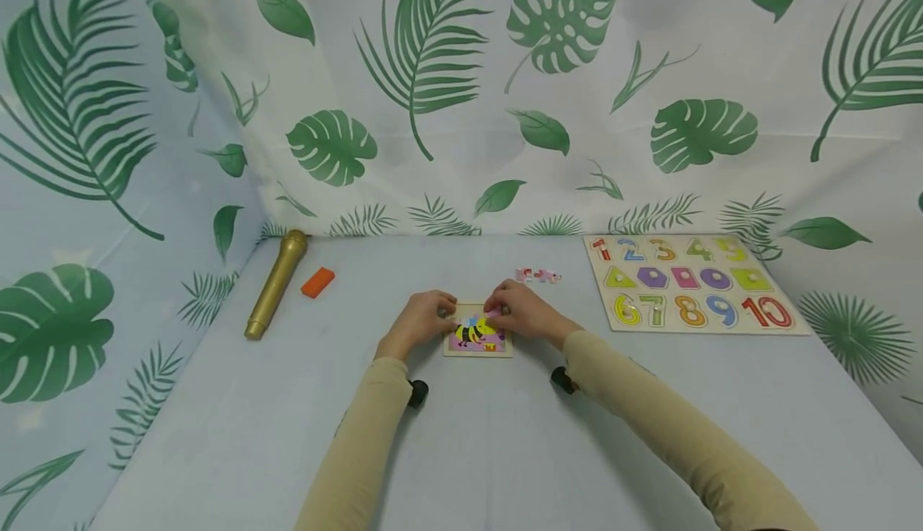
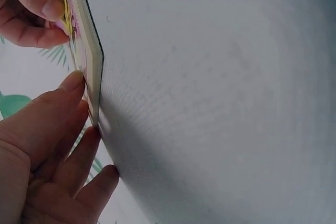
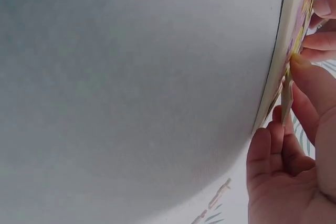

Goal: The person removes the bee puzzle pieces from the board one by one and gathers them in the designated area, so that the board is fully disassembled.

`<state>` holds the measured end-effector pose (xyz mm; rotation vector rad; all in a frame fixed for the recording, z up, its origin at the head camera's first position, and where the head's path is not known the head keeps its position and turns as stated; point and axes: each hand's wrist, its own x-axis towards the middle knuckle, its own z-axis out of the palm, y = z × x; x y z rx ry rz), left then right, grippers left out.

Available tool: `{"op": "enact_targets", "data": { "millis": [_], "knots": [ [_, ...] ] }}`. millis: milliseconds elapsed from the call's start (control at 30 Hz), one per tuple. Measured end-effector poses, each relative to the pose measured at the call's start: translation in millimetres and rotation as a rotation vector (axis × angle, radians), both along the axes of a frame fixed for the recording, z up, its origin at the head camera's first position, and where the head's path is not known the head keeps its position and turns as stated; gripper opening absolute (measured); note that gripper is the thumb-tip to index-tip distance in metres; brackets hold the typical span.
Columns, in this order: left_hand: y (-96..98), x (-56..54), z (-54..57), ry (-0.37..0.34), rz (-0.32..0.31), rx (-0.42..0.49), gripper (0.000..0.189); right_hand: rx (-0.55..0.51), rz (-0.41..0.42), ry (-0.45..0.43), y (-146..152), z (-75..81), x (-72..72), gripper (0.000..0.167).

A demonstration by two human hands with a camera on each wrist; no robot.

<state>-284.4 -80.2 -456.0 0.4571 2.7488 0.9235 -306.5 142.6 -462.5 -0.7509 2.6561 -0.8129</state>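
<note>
A small wooden bee puzzle [image 1: 479, 354] lies flat on the table in the head view, its picture yellow, black and pink in a pale frame. At its left edge my left hand [image 1: 421, 319] grips the frame, thumb on the upper face and fingers along the side. My right hand [image 1: 532, 312] is over the upper right corner. Between its thumb and fingers it pinches a thin puzzle piece [image 3: 286, 98], tilted at the board in the right wrist view. That thumb touches the yellow part of the picture. Most of the piece's printed side is hidden.
Behind the right hand lie several loose pink pieces [image 1: 538, 275]. A number and shape board [image 1: 602, 307] is at the right. A gold microphone [image 1: 277, 284] and an orange block [image 1: 318, 282] lie to the left. Leaf-printed cloth [image 1: 447, 170] closes off the back.
</note>
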Motion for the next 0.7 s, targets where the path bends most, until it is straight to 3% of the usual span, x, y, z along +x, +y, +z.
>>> {"op": "enact_targets", "data": {
  "millis": [267,500,700],
  "knots": [
    [-0.4,-1.1,-0.5,-0.013,-0.001,-0.012,0.032,0.031,0.025,0.069,0.5,1.0,1.3,0.017],
    [-0.8,-0.1,0.5,-0.003,0.001,-0.019,0.032,-0.061,-0.027,0.050,9.5,6.1,1.0,0.021],
    [-0.3,1.2,2.3,-0.008,0.004,-0.007,0.031,-0.141,-0.104,0.087,25.1,13.1,-7.4,0.025]
  ]
}}
